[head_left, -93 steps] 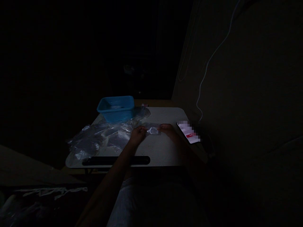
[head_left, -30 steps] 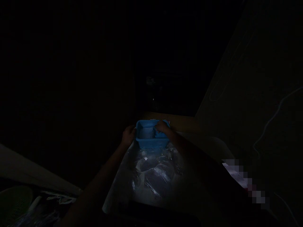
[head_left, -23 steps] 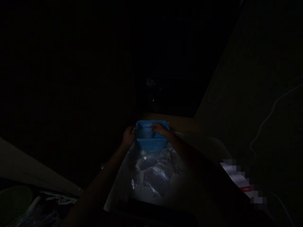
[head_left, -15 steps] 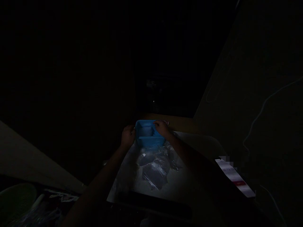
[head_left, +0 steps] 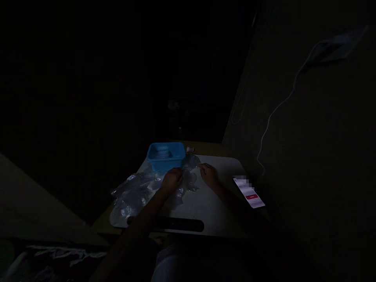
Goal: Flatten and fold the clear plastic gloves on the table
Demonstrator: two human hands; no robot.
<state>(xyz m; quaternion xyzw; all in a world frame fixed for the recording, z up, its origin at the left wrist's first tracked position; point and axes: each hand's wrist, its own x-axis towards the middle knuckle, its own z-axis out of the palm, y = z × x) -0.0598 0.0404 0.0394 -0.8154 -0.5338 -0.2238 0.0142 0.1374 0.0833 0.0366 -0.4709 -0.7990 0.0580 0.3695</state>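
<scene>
Clear plastic bags (head_left: 138,190) lie crumpled over the left half of a white board, one spread towards the middle. My left hand (head_left: 172,181), fingers curled down, grips the plastic just in front of a blue plastic basket (head_left: 167,163). At the bag's right side, my right hand (head_left: 209,175) pinches a clear plastic bag (head_left: 190,176) between thumb and fingers. The basket stands upright at the back of the board, with something pale inside that is too dark to name. Dim light hides the fine detail of both hands' fingertips.
The white board (head_left: 217,207) has a dark slot (head_left: 179,224) near its front edge. A lit phone (head_left: 249,192) lies at the right. Behind the basket is a small white-and-red item (head_left: 190,149). A pale cable (head_left: 272,113) hangs along the right wall.
Both hands have let go of the blue basket, which now stands at the back left of the board. They have come nearer and taken hold of the plastic. The view has shifted right.
</scene>
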